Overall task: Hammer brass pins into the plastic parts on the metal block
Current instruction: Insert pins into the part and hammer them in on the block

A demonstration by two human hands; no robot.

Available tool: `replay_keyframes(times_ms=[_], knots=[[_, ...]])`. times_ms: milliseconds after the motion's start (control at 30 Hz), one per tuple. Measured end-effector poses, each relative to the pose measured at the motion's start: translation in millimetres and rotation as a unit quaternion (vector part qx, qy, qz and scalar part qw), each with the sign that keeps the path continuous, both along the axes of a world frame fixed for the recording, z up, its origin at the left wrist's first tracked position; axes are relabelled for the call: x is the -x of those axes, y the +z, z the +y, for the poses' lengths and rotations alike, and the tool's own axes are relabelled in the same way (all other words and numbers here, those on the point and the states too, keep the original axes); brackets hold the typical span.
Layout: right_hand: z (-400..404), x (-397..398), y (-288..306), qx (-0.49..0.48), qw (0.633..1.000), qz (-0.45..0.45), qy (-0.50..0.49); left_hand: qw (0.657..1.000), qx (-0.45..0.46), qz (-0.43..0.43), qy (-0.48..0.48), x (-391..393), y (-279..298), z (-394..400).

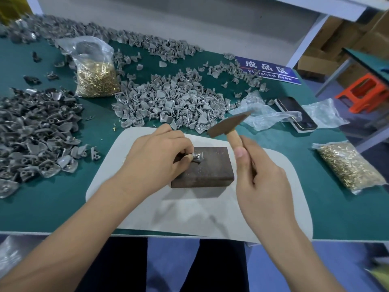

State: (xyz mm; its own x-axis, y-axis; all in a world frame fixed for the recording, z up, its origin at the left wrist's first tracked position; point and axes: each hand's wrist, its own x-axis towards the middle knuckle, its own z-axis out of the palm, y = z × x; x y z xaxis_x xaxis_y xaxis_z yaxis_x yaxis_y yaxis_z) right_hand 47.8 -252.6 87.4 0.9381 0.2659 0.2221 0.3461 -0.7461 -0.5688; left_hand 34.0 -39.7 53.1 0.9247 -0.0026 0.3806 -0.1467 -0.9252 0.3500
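A dark brown metal block (210,167) lies on a grey mat (189,211) in front of me. On the block's top left sits a small grey plastic part (197,158), which my left hand (160,157) pinches at its left side. My right hand (261,178) grips the wooden handle of a small hammer (228,124). The blurred hammer head is raised above and behind the block, to the right of the part. Whether a brass pin stands in the part is too small to tell.
Heaps of grey plastic parts lie behind the mat (168,102) and at the left (37,133). A bag of brass pins (95,74) stands behind, another (347,165) lies at the right. A phone (294,112), crumpled plastic and a blue sign (267,69) are at the back right.
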Motion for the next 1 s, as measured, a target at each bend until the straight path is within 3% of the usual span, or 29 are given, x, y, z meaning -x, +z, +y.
replay_keyframes(times_ms=[133,300,500,667,767,1000], knots=[[-1,-2,0,0.104,0.993,0.043,0.036,1.000,-0.018,-0.001,0.005,-1,1,1],[-5,0,3,-0.024,1.000,-0.003,-0.003,1.000,-0.013,0.001,0.000,-2,1,2],[-1,1,-5,0.065,0.995,0.062,0.034,1.000,-0.018,-0.005,0.000,-2,0,0],[1,4,-3,0.002,0.999,0.034,0.018,1.000,-0.014,-0.007,-0.007,-3,-1,1],[1,1,-1,0.075,0.994,0.066,0.037,1.000,-0.019,-0.007,-0.002,-3,0,2],[-15,-32,-10,0.094,0.992,0.033,-0.082,1.000,-0.001,0.008,0.001,-3,0,1]])
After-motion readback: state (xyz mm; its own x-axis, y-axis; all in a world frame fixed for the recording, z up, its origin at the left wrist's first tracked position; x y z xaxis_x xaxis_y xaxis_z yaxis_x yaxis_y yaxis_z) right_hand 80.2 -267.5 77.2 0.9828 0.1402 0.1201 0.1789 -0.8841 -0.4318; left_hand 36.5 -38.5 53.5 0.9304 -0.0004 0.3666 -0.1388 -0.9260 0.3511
